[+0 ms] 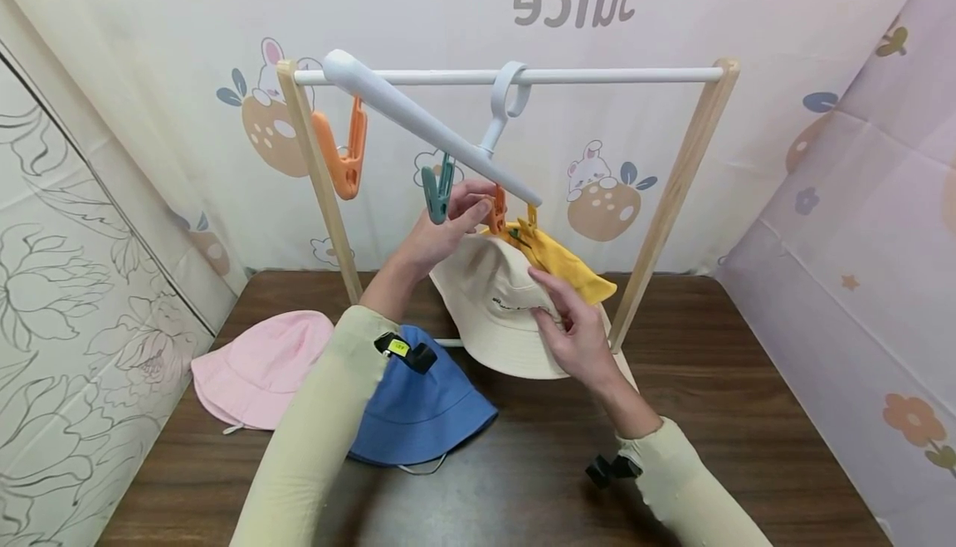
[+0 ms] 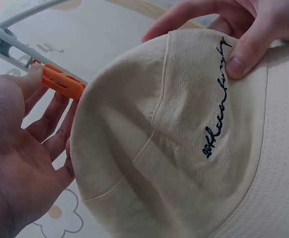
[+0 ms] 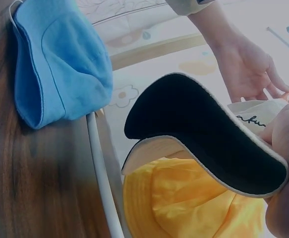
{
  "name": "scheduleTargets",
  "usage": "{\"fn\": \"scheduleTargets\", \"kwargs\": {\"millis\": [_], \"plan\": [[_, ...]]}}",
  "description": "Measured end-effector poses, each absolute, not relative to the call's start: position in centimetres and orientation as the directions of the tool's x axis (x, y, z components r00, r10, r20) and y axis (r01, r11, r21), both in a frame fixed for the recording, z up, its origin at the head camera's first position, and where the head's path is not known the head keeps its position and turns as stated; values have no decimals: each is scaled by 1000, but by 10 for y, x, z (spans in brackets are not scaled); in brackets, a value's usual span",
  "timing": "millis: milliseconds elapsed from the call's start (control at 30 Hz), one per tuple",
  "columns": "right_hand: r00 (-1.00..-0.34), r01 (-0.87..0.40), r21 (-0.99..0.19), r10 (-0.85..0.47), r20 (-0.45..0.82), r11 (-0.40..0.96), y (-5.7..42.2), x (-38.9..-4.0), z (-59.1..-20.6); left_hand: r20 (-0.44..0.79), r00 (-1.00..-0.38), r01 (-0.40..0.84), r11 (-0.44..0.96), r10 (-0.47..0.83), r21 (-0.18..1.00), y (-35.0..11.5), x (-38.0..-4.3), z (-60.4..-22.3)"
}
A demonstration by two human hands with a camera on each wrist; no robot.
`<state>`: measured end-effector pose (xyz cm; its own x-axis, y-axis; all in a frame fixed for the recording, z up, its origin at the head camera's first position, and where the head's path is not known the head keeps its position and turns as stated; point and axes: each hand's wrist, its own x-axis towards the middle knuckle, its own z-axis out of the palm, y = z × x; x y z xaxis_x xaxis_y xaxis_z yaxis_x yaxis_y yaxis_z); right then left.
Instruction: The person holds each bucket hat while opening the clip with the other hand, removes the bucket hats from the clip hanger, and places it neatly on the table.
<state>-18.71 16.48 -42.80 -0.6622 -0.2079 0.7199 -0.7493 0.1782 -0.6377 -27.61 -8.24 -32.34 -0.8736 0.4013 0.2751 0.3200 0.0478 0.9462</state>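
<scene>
A cream bucket hat with dark script on its crown hangs below a white hanger. My left hand pinches an orange clothespin under the hanger. That clothespin meets the top of the crown; whether its jaws bite the fabric I cannot tell. My right hand grips the hat by its lettered side, thumb on the front. The right wrist view shows the brim's black underside. Behind it a yellow hat hangs from a yellow clothespin.
The hanger hooks, slanted, over the white bar of a wooden-legged rack. A larger orange clothespin and a green one dangle from it. A pink hat and a blue hat lie on the dark table.
</scene>
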Motion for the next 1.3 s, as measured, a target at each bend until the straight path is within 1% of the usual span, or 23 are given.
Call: {"fn": "scheduleTargets", "kwargs": {"millis": [367,533,800,967,1133,1300], "plan": [[-680,-733,-659,-199,705,169,177,-189,-426,269,-877,314,53,398,948,-84,-279,-325],[-677,-735,-657,-218,703,166,181,-190,-424,259,-885,312,79,387,947,-86,-280,-324],[-683,-728,-670,-232,693,146,189,-186,-424,268,-877,320,68,398,945,-88,-278,-323],[-683,-726,-678,-237,691,116,194,-184,-428,263,-876,321,82,404,943,-88,-277,-325],[-672,-728,-683,-254,696,55,198,-185,-428,262,-878,320,85,400,944,-89,-277,-324],[-685,-711,-702,-255,682,35,204,-186,-428,272,-878,321,63,394,945,-88,-278,-324]]}}
